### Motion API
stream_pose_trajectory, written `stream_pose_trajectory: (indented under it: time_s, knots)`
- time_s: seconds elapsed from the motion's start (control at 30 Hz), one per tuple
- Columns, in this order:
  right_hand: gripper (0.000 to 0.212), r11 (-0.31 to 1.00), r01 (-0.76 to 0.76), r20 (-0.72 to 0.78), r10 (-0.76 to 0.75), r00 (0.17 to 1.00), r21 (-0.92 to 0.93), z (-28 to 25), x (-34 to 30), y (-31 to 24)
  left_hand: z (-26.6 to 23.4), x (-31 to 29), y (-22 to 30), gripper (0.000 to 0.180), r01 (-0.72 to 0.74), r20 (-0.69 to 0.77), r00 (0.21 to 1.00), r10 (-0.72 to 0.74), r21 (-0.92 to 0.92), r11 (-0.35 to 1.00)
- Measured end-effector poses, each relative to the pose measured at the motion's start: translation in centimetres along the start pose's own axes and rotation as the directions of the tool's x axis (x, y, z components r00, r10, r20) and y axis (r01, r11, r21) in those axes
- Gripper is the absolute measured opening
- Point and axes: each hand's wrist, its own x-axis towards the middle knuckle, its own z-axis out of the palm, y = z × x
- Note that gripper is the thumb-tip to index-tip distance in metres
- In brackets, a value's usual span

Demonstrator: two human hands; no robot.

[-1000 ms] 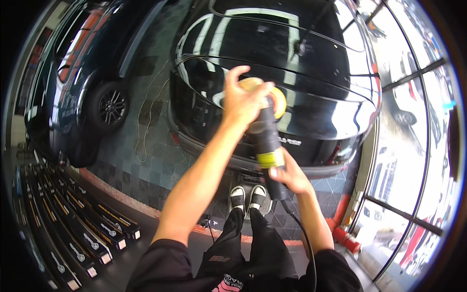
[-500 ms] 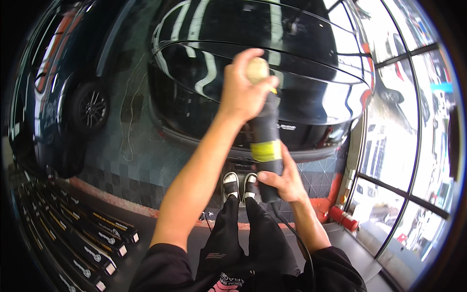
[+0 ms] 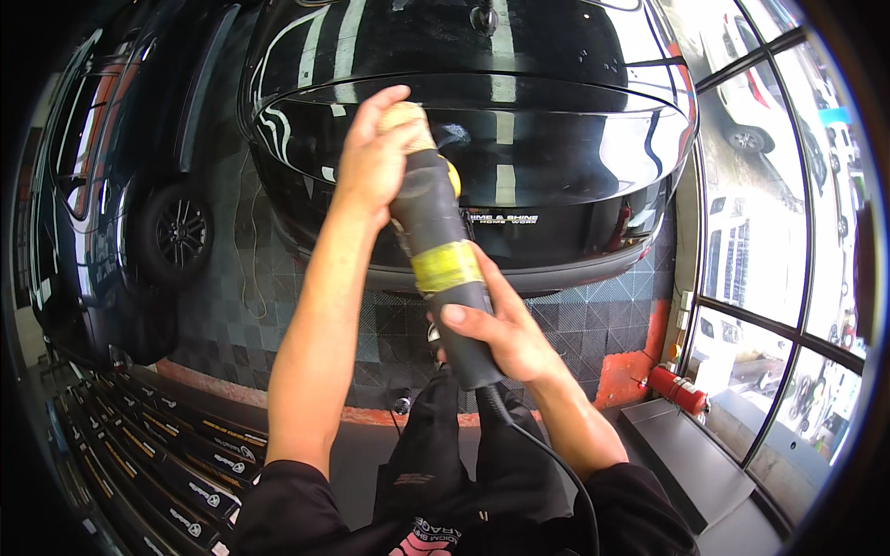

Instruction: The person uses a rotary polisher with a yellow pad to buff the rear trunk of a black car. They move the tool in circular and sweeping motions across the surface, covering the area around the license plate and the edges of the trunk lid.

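Note:
A black corded polisher (image 3: 438, 208) with a yellow tape band around its body is held over the back of a glossy black car (image 3: 565, 153). My left hand (image 3: 369, 167) is closed around its tan, wrapped head end. Lower down, my right hand (image 3: 514, 338) grips the rear of the body, thumb across the top. A bit of yellow pad (image 3: 454, 180) peeks out beside the head; the rest is hidden beneath the tool, so I cannot tell whether it touches the paint. Whitish smears (image 3: 454, 134) mark the panel just right of the head.
The power cord (image 3: 547, 451) runs from the polisher past my right forearm. Another dark car (image 3: 120, 176) stands at the left. Several long black boxes (image 3: 176, 463) lie lower left. A red fire extinguisher (image 3: 677, 389) lies at the right by a framed glass wall (image 3: 783, 111).
Both hands have carried the polisher's head end to the left, and the tool now leans more to the left. My view of the car has also shifted a little.

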Motion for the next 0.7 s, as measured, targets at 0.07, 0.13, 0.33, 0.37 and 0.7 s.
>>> stream_pose_trajectory:
  time_s: [0.07, 0.13, 0.33, 0.37, 0.7]
  knots:
    - [0.105, 0.987, -0.132, -0.003, 0.133, 0.991, 0.094, -1.8, -2.0, -1.4, 2.9, -0.5, -0.8, 0.045, -0.016, -0.036, 0.999, 0.018, 0.080, 0.997]
    - [0.099, 0.992, -0.056, -0.075, 0.065, 0.995, 0.117, -2.7, -3.4, -2.1, 5.2, -0.4, -1.4, 0.045, -0.009, 0.003, 1.000, 0.008, 0.111, 0.994]
    - [0.079, 0.999, 0.013, -0.191, -0.005, 0.982, 0.039, -6.4, -6.3, -3.3, 13.2, 0.4, -4.7, 0.048, -0.146, -0.020, 0.989, 0.149, 0.109, 0.983]
    - [0.078, 0.999, 0.019, -0.189, -0.009, 0.982, 0.049, -6.4, -6.4, -3.2, 13.5, 0.3, -4.7, 0.047, -0.169, -0.036, 0.984, 0.177, 0.151, 0.974]
    - [0.089, 0.999, -0.006, -0.104, 0.011, 0.994, 0.048, -1.3, -1.9, -0.6, 3.2, -0.7, -1.5, 0.046, -0.068, 0.015, 0.998, 0.067, 0.077, 0.995]
